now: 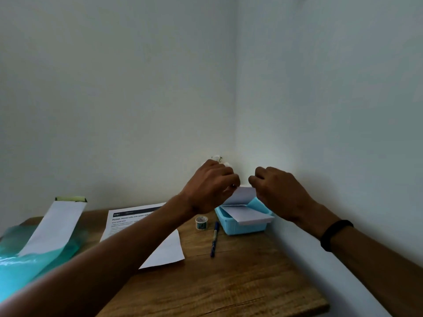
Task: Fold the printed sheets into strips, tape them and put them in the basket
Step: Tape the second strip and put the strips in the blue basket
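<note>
Both hands are raised above the light blue basket (242, 227) at the table's far right corner. My left hand (210, 186) and my right hand (279, 191) each pinch an end of a folded white strip (242, 195), which hangs between them just over the basket. Another folded white strip (247, 215) lies across the basket's top. A printed sheet (128, 221) lies flat on the wooden table (240, 282), partly hidden under my left forearm. A small roll of tape (201, 222) stands left of the basket.
A blue pen (214, 239) lies beside the tape roll. At the far left a long white sheet (55, 225) rests on a turquoise plastic bag (20, 264). Walls meet in a corner right behind the basket.
</note>
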`<state>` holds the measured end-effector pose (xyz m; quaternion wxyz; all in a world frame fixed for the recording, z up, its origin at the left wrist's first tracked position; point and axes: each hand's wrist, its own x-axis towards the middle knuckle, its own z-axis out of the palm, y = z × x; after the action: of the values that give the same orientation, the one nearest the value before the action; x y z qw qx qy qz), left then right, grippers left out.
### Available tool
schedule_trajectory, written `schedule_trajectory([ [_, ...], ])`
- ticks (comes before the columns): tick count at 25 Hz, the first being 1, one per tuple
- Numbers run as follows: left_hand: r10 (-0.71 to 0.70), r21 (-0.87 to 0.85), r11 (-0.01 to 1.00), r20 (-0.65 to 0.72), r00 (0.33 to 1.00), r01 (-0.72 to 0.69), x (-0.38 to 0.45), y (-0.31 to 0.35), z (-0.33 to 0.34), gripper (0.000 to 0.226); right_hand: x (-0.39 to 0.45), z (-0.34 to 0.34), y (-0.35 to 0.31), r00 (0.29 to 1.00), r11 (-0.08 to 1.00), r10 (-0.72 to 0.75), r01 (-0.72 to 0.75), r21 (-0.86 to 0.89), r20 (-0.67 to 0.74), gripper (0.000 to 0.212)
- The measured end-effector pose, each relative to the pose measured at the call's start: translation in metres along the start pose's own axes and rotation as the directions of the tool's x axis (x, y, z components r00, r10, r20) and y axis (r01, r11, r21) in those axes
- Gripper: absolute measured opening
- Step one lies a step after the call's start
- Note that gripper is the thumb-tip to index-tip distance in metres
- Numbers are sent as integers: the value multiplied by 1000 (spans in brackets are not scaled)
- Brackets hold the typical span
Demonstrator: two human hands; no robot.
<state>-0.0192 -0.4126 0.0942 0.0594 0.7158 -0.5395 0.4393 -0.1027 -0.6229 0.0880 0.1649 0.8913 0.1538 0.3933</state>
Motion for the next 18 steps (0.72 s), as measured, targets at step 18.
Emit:
schedule_trajectory([
  [18,-251,-166,954,3,968,248,-62,52,44,29,-58,7,-14,953,977,101,-150,154,286,23],
])
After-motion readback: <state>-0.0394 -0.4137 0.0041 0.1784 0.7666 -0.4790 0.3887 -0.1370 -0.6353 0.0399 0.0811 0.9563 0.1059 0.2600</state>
